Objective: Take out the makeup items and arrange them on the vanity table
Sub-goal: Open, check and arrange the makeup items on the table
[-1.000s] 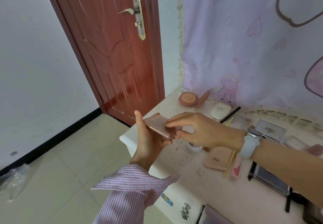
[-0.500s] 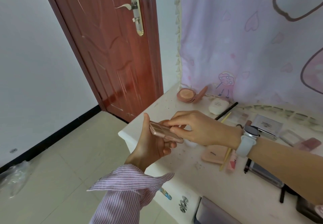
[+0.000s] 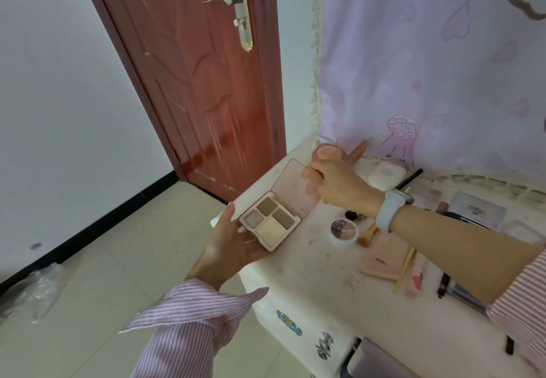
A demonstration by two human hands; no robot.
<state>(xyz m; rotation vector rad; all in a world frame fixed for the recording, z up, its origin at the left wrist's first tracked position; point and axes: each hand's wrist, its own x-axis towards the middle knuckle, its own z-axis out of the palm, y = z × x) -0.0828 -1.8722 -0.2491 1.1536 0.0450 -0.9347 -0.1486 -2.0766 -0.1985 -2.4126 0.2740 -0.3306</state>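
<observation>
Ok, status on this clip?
Left hand holds palette base. Right hand pinches its lid, open. Vanity table below already crowded.

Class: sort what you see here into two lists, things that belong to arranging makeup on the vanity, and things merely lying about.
Belongs to the job:
eyeshadow palette, lid open
left hand
right hand
vanity table
round compact
small white pot

Lying about:
door
curtain
plastic bag

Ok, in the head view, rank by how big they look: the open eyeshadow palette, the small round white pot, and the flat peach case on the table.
1. eyeshadow palette, though nearest the camera
2. peach case
3. round white pot
</observation>
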